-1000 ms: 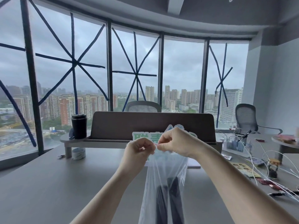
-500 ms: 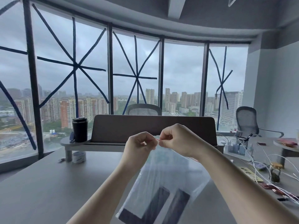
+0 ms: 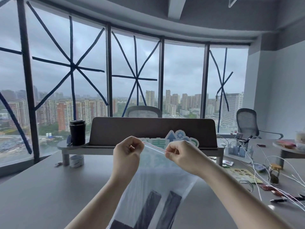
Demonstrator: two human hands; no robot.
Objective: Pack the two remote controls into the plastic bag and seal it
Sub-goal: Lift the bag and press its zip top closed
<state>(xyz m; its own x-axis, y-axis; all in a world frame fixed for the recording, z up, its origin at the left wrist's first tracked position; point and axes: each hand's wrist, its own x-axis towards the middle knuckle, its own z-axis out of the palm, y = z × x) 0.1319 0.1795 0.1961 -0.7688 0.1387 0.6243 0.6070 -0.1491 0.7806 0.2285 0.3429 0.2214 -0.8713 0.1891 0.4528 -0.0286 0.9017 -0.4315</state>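
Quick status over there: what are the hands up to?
Left hand and right hand pinching plastic bag at its red seal strip. Two remote controls inside. Nothing blocking.

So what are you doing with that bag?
A person is closing a clear plastic bag, held up over the grey desk. The left hand and right hand each pinch one end of the red zip strip along the top, pulled tight between them. Two dark remote controls are already inside, near the bottom. Whether the strip is fully sealed is hard to tell.
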